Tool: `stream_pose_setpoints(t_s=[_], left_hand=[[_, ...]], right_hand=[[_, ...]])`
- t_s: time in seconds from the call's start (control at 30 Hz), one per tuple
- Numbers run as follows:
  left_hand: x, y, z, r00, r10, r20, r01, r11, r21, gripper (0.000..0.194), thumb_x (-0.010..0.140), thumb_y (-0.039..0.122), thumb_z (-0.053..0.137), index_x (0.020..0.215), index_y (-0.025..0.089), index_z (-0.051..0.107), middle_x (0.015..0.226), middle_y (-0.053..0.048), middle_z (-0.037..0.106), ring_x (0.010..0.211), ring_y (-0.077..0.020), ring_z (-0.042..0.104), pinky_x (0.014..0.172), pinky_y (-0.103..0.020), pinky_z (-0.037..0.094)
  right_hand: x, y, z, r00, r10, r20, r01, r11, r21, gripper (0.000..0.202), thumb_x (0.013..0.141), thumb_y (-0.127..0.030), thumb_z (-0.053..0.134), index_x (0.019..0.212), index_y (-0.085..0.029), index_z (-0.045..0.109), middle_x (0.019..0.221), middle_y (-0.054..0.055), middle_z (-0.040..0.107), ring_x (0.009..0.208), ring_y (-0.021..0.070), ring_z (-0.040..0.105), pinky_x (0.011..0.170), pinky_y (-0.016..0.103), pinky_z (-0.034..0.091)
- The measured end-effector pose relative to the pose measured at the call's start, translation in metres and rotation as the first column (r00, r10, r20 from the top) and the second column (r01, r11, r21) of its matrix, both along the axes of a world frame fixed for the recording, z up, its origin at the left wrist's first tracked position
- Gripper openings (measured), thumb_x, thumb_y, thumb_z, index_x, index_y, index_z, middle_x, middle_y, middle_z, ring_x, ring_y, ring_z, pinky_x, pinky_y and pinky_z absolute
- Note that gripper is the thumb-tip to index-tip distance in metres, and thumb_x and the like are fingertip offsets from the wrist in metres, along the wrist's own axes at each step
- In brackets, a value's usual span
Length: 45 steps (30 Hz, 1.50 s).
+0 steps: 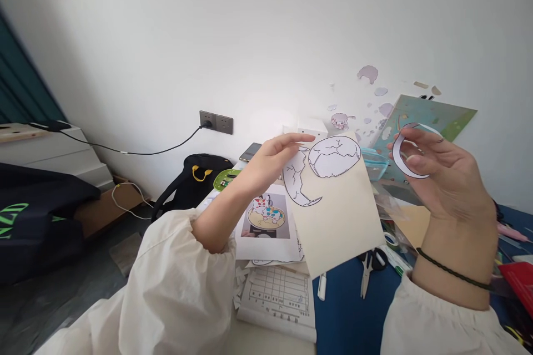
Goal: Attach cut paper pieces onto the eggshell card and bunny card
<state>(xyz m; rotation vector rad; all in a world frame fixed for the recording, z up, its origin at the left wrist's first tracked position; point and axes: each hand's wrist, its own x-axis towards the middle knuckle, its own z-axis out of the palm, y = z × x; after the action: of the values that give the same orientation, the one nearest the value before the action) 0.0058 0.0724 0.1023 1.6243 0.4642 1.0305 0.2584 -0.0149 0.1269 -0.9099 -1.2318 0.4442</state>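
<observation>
My left hand [278,155] grips the upper left edge of a cream sheet of paper [345,227], which is raised and tilted above the table. On this sheet is a white oval cut-out [333,158] with cracked-eggshell lines. A curved shell-shaped cut-out [296,183] overlaps its left edge, just under my fingers. Off to the right, my right hand [445,172] is closed around a narrow white roll of tape [397,152], thumb and fingers through and over the ring. A printed picture [268,219] of two spotted cartoon animals in a shell lies below my left wrist.
Black-handled scissors [368,269], a white pen [322,287] and a green tape roll [391,241] lie on the blue mat [339,324]. A printed form [277,297] is in front. Behind are a colourful board [441,119] and a wall socket [216,122]; a black backpack [187,177] sits left.
</observation>
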Motion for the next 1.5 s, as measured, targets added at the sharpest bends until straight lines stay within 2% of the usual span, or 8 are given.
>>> stream_pose_setpoints(t_s=[0.13,0.3,0.4,0.5,0.9,1.2,1.33,1.5], left_hand=[[-0.001,0.000,0.000,0.999,0.024,-0.028,-0.022,0.998,0.065,0.030,0.093,0.028,0.044,0.114,0.026,0.064,0.084,-0.003,0.062,0.065,-0.0129,0.055,0.055,-0.025,0.038],[-0.002,0.000,0.001,1.000,-0.008,-0.017,0.010,0.996,0.091,0.030,0.093,0.026,0.043,0.114,0.024,0.064,0.088,-0.003,0.065,0.071,-0.0141,0.057,0.058,-0.025,0.041],[-0.003,0.000,0.002,1.000,-0.011,-0.001,0.011,0.997,0.075,0.029,0.093,0.024,0.043,0.113,0.024,0.064,0.085,-0.002,0.064,0.068,-0.0122,0.057,0.056,-0.023,0.040],[-0.004,0.001,0.002,1.000,-0.003,0.019,0.002,0.999,0.041,0.029,0.093,0.025,0.044,0.115,0.025,0.064,0.077,-0.001,0.061,0.061,-0.0102,0.054,0.051,-0.021,0.038],[-0.003,0.002,0.007,0.993,-0.041,0.107,0.058,0.985,-0.162,0.031,0.085,0.033,0.062,0.113,0.021,0.061,0.093,-0.005,0.070,0.076,-0.0142,0.065,0.068,-0.027,0.055],[0.003,-0.004,0.005,0.992,-0.042,-0.116,0.024,0.989,-0.147,0.033,0.070,0.033,0.077,0.096,0.016,0.067,0.097,-0.012,0.074,0.091,-0.0250,0.070,0.082,-0.040,0.055],[0.012,-0.007,0.001,0.992,-0.051,-0.116,0.032,0.987,-0.159,0.037,0.067,0.032,0.079,0.098,0.015,0.067,0.104,-0.013,0.073,0.095,-0.0275,0.069,0.084,-0.041,0.055],[0.022,-0.008,-0.010,0.992,0.111,-0.059,-0.120,0.976,-0.183,0.042,0.062,0.030,0.081,0.100,0.014,0.069,0.106,-0.015,0.072,0.097,-0.0306,0.068,0.086,-0.043,0.055]], right_hand=[[0.005,0.007,-0.002,1.000,-0.010,-0.017,0.009,1.000,-0.008,0.022,0.063,-0.033,0.080,0.083,-0.025,0.077,0.096,0.011,0.066,0.092,0.0264,0.060,0.084,0.045,0.045],[0.014,0.018,-0.011,0.960,-0.276,0.038,0.278,0.936,-0.217,0.026,0.072,-0.051,0.072,0.080,-0.027,0.077,0.126,0.009,0.059,0.117,0.0291,0.051,0.097,0.043,0.039],[0.014,0.021,-0.015,0.975,-0.126,0.183,0.191,0.898,-0.396,0.039,0.073,-0.061,0.064,0.084,-0.025,0.077,0.128,0.010,0.059,0.119,0.0326,0.049,0.098,0.045,0.039],[0.006,0.022,-0.016,0.969,-0.003,0.246,0.121,0.878,-0.464,0.035,0.068,-0.056,0.072,0.082,-0.024,0.076,0.126,0.009,0.061,0.119,0.0337,0.050,0.100,0.047,0.038],[-0.006,0.022,-0.008,0.987,-0.154,0.044,0.160,0.941,-0.298,0.031,0.053,-0.047,0.082,0.063,-0.021,0.070,0.115,0.009,0.065,0.125,0.0330,0.046,0.088,0.038,0.046],[-0.001,0.021,-0.008,0.987,-0.159,-0.038,0.142,0.946,-0.291,0.031,0.054,-0.046,0.082,0.066,-0.021,0.072,0.123,0.007,0.062,0.113,0.0312,0.055,0.079,0.035,0.049],[-0.003,0.024,-0.009,0.984,-0.172,-0.040,0.154,0.947,-0.281,0.031,0.053,-0.047,0.082,0.065,-0.021,0.072,0.119,0.008,0.064,0.116,0.0326,0.054,0.083,0.039,0.047],[-0.012,0.030,-0.011,0.985,-0.174,0.017,0.174,0.960,-0.220,0.028,0.059,-0.047,0.080,0.068,-0.021,0.073,0.115,0.008,0.065,0.123,0.0319,0.048,0.095,0.043,0.041]])
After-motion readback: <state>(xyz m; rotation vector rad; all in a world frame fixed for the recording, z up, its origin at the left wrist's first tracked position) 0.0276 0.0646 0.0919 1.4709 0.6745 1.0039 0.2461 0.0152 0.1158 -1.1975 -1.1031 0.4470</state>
